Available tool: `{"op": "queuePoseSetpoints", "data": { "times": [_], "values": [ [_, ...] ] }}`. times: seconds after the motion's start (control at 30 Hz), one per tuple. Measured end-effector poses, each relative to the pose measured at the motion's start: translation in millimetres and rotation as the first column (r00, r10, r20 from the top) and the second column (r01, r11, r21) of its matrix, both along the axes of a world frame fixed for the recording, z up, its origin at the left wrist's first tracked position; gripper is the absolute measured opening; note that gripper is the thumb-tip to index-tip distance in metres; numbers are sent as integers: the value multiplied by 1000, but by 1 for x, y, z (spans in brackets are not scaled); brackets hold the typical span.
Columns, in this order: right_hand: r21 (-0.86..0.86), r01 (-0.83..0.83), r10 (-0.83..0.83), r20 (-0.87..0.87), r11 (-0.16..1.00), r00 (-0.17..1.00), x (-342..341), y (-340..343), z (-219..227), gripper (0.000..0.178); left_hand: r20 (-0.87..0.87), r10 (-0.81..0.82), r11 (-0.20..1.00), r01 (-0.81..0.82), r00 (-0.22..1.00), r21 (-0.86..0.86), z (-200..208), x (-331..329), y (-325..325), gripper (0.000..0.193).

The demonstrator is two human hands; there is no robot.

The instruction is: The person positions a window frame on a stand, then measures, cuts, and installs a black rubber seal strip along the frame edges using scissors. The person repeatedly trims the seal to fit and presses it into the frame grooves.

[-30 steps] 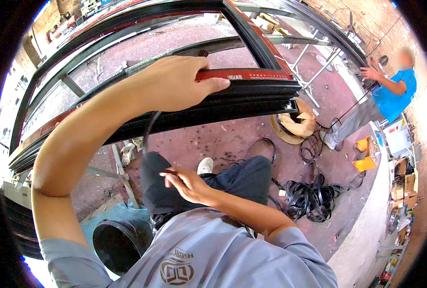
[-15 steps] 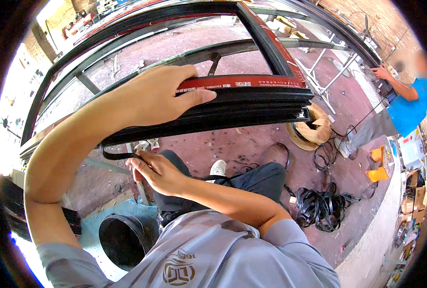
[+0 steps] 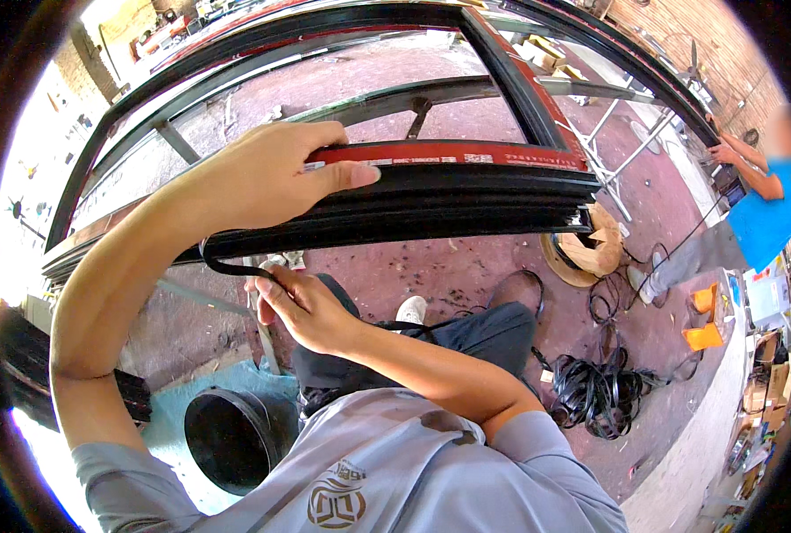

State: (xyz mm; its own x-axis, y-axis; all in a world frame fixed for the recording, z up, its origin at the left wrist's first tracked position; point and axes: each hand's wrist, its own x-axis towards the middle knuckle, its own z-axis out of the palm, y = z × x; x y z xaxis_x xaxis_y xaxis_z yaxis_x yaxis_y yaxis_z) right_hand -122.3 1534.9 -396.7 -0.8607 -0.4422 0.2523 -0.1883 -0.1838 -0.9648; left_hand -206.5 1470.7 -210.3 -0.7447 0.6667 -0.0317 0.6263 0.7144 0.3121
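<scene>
A large black window-like frame (image 3: 386,209) with a red film strip on its top face lies in front of me. My left hand (image 3: 275,173) is clamped over its near bar, thumb on the near side and fingers reaching over the far side. Below that, my right hand (image 3: 311,311) pinches a flat black rubber-like strip (image 3: 235,269). The strip curves up from this hand to the bar's near side under my left wrist, where its end is hidden. More of it trails across my lap.
A heap of black strip (image 3: 604,391) lies on the floor at right, by orange pieces (image 3: 703,336). A cardboard-sided spool (image 3: 591,244) stands beyond the frame's corner. A black bucket (image 3: 226,440) sits at my left. A co-worker in blue (image 3: 768,209) handles another bar at far right.
My left hand has slid a little leftward along the bar. The right hand keeps its pinch on the strip. Both of the co-worker's hands now show at the far bar.
</scene>
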Motion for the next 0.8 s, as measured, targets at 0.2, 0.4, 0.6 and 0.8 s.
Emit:
{"op": "queuePoseSetpoints", "data": {
  "times": [0.2,0.4,0.6,0.8],
  "values": [
    [0,-58,58,-2,998,998,-5,-17,6,40,-82,-16,1000,16,997,1,-2,3,-3,49],
    [-65,-67,70,49,996,996,1,-15,7,38,-100,-13,997,5,995,-82,0,3,-19,47],
    [-51,-59,60,27,997,998,-9,-21,5,39,-175,-23,999,16,984,-38,-6,2,-23,51],
    [-58,-51,53,42,997,998,-10,-23,-1,40,-87,-26,1000,27,996,7,-3,-2,-41,52]
  ]
}}
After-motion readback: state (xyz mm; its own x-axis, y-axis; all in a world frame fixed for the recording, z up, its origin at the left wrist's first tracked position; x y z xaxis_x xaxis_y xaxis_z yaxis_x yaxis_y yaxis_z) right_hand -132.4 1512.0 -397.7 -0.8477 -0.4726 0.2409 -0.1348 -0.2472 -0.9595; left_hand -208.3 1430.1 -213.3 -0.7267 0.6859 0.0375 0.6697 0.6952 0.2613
